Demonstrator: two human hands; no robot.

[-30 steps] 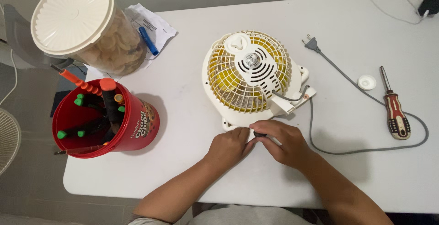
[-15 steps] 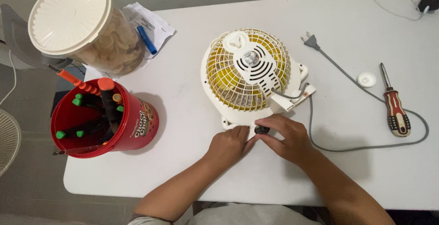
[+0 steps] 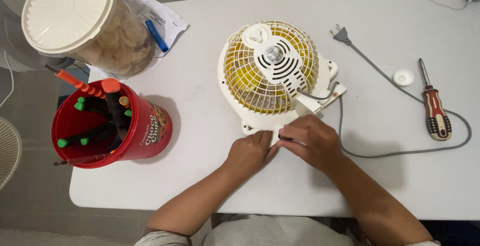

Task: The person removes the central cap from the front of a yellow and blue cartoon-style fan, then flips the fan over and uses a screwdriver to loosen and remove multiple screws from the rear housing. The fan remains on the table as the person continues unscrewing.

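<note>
White and broad, the table point(image 3: 200, 186) carries everything in view. Near its middle lies a small round cream-coloured plastic fan point(image 3: 274, 73), face down, with its yellow blades showing through the grille and its grey power cord point(image 3: 400, 152) looping off to the right and back up to a two-pin plug point(image 3: 341, 35). At the far left corner stands a large clear plastic jar with a ribbed cream lid point(image 3: 70, 13), leaning over some white paper and a blue pen point(image 3: 156, 35). Just in front of it sits a red plastic bucket point(image 3: 150, 131) full of tools with green and orange handles.

Both of the person's hands meet at the fan's near edge. The left hand point(image 3: 249, 152) rests with fingers curled loosely, its fingertips touching the rim of the fan's base. The right hand point(image 3: 311, 141) is closed in a pinch on a small dark object point(image 3: 285, 138) (mostly hidden, so what it is I cannot tell) held right against the fan's lower edge.

Well off to the right lies a screwdriver with a red and black handle point(image 3: 434, 111), inside the cord's loop, and just beside its tip a small round white plastic cap point(image 3: 403, 77).
</note>
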